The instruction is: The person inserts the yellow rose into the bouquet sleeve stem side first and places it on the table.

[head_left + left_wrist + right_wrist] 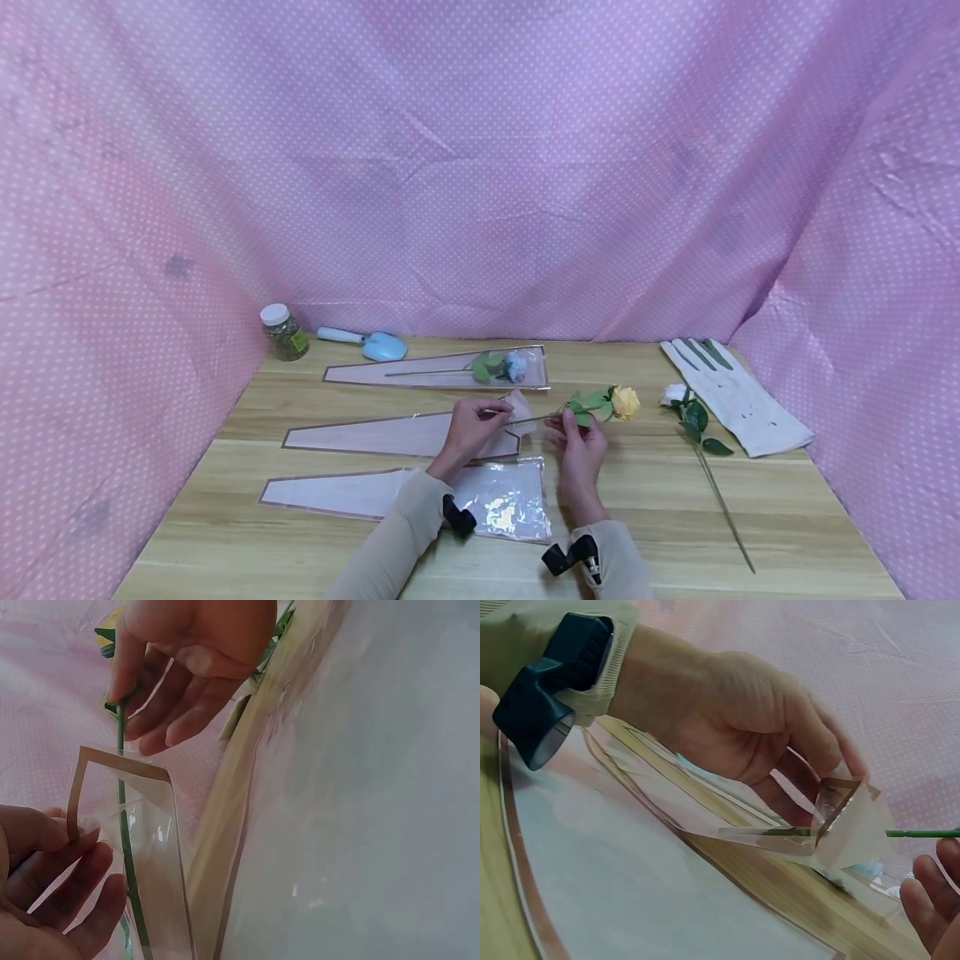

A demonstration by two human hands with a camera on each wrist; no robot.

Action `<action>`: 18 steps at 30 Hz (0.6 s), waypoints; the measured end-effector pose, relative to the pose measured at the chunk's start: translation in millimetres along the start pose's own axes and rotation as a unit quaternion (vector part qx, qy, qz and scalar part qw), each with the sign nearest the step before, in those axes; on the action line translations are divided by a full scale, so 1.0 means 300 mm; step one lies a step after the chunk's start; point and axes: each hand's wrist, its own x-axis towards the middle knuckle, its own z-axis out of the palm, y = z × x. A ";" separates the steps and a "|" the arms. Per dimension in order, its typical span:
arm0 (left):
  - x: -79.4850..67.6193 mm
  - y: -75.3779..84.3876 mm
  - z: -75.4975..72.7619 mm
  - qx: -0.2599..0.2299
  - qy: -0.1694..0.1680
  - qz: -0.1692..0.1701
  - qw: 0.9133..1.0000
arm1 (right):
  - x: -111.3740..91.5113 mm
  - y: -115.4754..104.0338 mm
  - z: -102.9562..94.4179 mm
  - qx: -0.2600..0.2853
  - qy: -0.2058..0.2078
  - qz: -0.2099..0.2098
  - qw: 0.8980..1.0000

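My left hand [474, 427] pinches the brown-edged mouth of a clear flower sleeve [360, 435], the middle one on the table. The lifted mouth [124, 763] stands open in the left wrist view. With thumb and fingers, my right hand [581, 450] holds a yellow rose [625, 402] by its stem, just below the green leaves [591, 403]. The bloom points right. Its green stem [919, 833] runs leftward through the sleeve's mouth, and the lower part shows through the film in the right wrist view.
Nearer me lies another sleeve [330, 493]; behind, a third sleeve [360, 374] bears a blue rose [515, 365]. At the right are a white rose [673, 395] and white glove [750, 408]. A blue trowel [385, 347] and a white-lidded jar [285, 337] stand back left.
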 end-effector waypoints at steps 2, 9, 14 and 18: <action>-0.001 0.003 0.000 -0.001 -0.001 0.002 1.000 | -0.004 0.005 0.006 -0.011 0.003 -0.003 1.000; -0.006 0.024 0.007 -0.006 0.003 0.007 1.000 | -0.019 0.015 0.026 -0.077 0.008 0.016 0.997; -0.005 0.032 0.008 0.003 0.001 0.011 1.000 | -0.020 0.017 0.030 -0.069 0.006 0.030 0.997; -0.006 0.032 0.006 0.004 0.000 0.012 1.000 | -0.021 0.017 0.028 -0.032 0.000 0.033 0.999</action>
